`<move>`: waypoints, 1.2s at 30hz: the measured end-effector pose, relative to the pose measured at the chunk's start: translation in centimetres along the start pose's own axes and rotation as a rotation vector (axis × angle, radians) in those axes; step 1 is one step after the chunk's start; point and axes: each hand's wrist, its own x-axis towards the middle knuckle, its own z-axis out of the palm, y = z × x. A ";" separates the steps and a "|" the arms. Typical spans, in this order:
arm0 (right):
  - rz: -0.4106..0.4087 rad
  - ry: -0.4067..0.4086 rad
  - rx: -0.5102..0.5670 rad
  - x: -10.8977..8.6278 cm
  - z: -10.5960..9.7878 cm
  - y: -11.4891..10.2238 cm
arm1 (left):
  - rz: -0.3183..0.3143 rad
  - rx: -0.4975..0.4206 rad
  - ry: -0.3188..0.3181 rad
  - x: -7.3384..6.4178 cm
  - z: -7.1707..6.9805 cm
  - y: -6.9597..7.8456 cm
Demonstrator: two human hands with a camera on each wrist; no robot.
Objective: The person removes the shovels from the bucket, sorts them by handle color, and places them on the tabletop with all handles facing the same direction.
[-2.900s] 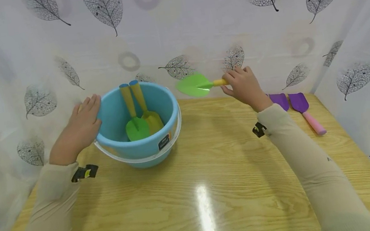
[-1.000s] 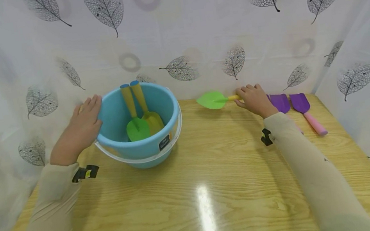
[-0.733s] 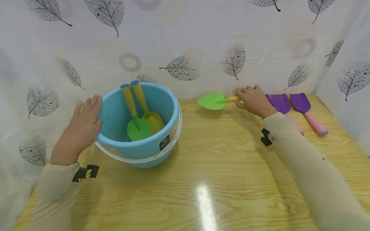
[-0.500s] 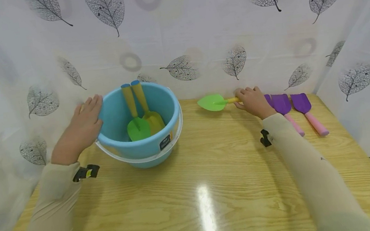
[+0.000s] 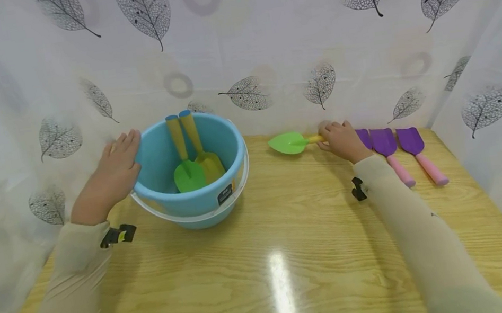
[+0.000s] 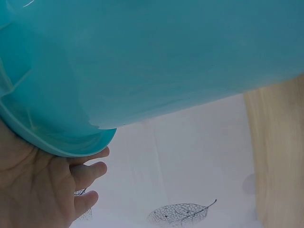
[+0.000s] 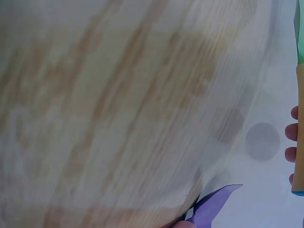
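My left hand (image 5: 111, 173) rests against the left rim of a light blue bucket (image 5: 175, 202), fingers extended. In the left wrist view, the palm (image 6: 38, 183) presses under the bucket's rim (image 6: 80, 146). My right hand (image 5: 344, 140) grips the yellow handle of a green toy shovel (image 5: 288, 144), its blade pointing left, low over the back of the table. In the right wrist view, fingertips show behind the orange-yellow handle (image 7: 300, 128). Inside the bucket, a green shovel (image 5: 189, 176) and a yellow shovel (image 5: 211, 167) lean with handles up.
Purple shovels with pink handles lie at the back right: one at the far right (image 5: 410, 141), another beside it (image 5: 384, 141), and a third (image 5: 364, 137) partly behind my right hand. A leaf-print curtain (image 5: 261, 26) surrounds the wooden table (image 5: 231, 287). A white handle (image 5: 206, 217) hangs on the bucket's front.
My right hand has lowered the green shovel from mid-air to the table's back and rightward, then shifted it slightly toward me. My left hand stays on the bucket's rim.
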 end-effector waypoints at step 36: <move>0.001 -0.118 -0.022 0.2 0.7 -0.1 | -0.009 -0.018 -0.004 -0.4 -0.2 0.6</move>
